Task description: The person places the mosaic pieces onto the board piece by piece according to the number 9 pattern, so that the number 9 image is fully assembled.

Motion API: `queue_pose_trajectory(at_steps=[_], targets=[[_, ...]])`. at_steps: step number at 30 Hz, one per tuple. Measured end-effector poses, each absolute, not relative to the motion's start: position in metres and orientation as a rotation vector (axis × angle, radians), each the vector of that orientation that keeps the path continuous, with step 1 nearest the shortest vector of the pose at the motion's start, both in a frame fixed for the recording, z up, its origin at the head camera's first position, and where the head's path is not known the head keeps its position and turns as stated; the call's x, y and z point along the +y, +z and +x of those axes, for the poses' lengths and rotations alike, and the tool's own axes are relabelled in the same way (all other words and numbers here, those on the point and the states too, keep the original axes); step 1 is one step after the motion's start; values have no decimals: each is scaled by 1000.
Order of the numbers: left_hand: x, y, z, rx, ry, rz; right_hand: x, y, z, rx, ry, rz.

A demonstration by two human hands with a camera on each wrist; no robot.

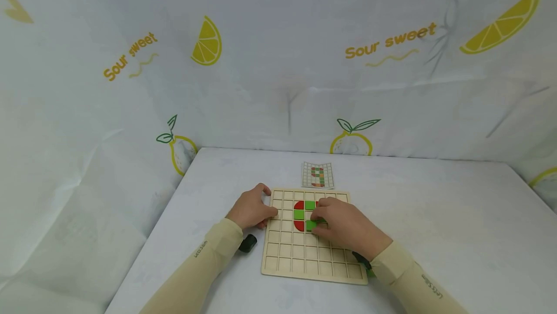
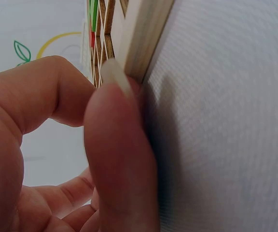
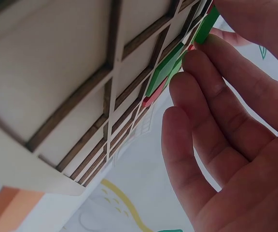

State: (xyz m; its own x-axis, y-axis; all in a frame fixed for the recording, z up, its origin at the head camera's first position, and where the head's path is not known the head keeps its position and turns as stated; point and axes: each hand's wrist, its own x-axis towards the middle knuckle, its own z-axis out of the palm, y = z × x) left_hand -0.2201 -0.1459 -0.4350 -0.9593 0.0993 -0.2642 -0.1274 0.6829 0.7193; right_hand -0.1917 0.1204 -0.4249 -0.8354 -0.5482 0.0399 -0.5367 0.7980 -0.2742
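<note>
A pale wooden grid board (image 1: 299, 263) lies on the white table. Red rounded tiles (image 1: 299, 205) and green square tiles (image 1: 299, 214) sit in its upper middle cells. My left hand (image 1: 252, 207) holds the board's left edge; in the left wrist view its thumb (image 2: 122, 130) presses against the side. Over the tiles, my right hand (image 1: 345, 222) pinches a green square tile (image 1: 311, 226) between thumb and fingertips. That green tile (image 3: 207, 24) stands tilted to the board in the right wrist view. The right hand covers part of the pattern.
Behind the board lies a printed pattern card (image 1: 317, 174) with a coloured grid figure. A green piece (image 1: 371, 273) shows partly under the right wrist. An orange piece (image 3: 13, 208) lies beside the board. A lemon-print cloth (image 1: 278, 62) hangs behind the table.
</note>
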Motion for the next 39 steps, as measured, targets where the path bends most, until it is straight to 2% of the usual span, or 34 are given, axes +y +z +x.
queue_pose_trajectory(at_steps=[28, 32, 39], targets=[[-142, -434, -221, 2613, 1123, -53, 123, -422, -191, 2948, -432, -899], [-144, -435, -220, 2617, 1113, -71, 138, -413, -195, 2960, -481, -777], [-144, -436, -222, 2603, 1118, -70, 192, -402, -191, 2976, -528, -587]])
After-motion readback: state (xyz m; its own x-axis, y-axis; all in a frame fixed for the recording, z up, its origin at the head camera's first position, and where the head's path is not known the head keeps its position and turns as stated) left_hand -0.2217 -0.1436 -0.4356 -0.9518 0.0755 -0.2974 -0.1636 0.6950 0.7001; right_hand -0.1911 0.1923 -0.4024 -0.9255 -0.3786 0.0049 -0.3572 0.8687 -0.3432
